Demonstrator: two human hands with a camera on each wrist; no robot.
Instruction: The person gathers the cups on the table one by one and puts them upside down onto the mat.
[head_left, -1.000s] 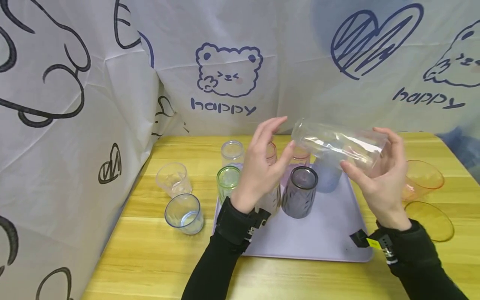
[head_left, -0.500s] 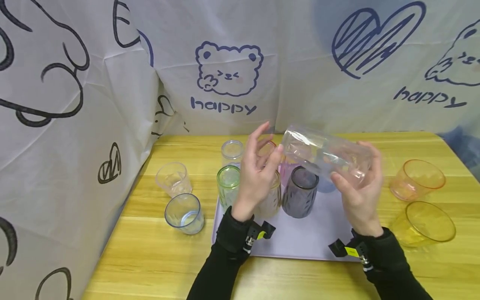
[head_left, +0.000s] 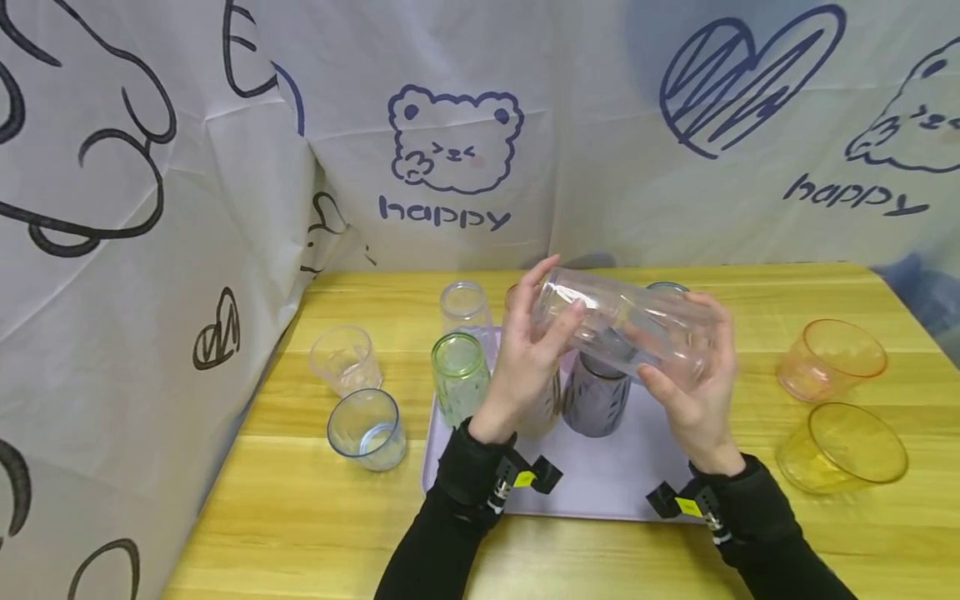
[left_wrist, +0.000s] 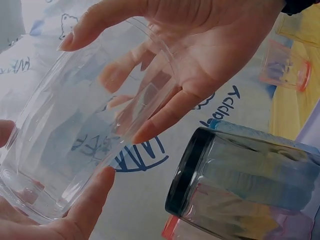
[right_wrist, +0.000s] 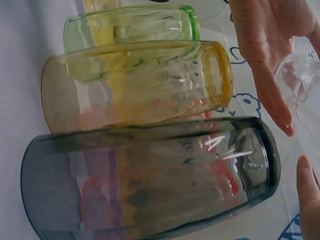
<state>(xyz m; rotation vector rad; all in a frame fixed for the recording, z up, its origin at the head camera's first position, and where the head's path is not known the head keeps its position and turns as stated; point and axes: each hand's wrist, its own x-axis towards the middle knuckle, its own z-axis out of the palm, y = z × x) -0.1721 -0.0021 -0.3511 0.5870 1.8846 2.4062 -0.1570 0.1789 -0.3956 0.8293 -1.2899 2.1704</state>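
Note:
A large clear plastic tumbler (head_left: 622,321) is held on its side, slightly slanted, above the tray (head_left: 592,492). My left hand (head_left: 513,371) grips its left end, thumb across the front and fingers behind the clear wall. At the opposite end, my right hand (head_left: 697,400) holds it between thumb and fingers. Below stand a dark grey tumbler (head_left: 597,407) and a green tumbler (head_left: 459,383), both upside down on the tray. An amber tumbler (right_wrist: 140,85) is between them in the right wrist view, mostly hidden by my left hand in the head view.
On the left are a clear cup (head_left: 347,362) and a blue-rimmed cup (head_left: 367,433), mouths up. An orange cup (head_left: 828,362) and a yellow cup (head_left: 840,454) sit on the right. A clear upturned tumbler (head_left: 463,304) stands behind the green one. Printed cloth (head_left: 585,167) hangs behind the table.
The clear tumbler has moved left and lower in my right hand. My left hand, formerly open beside its end, has closed around that end. The orange and yellow cups have come into fuller view.

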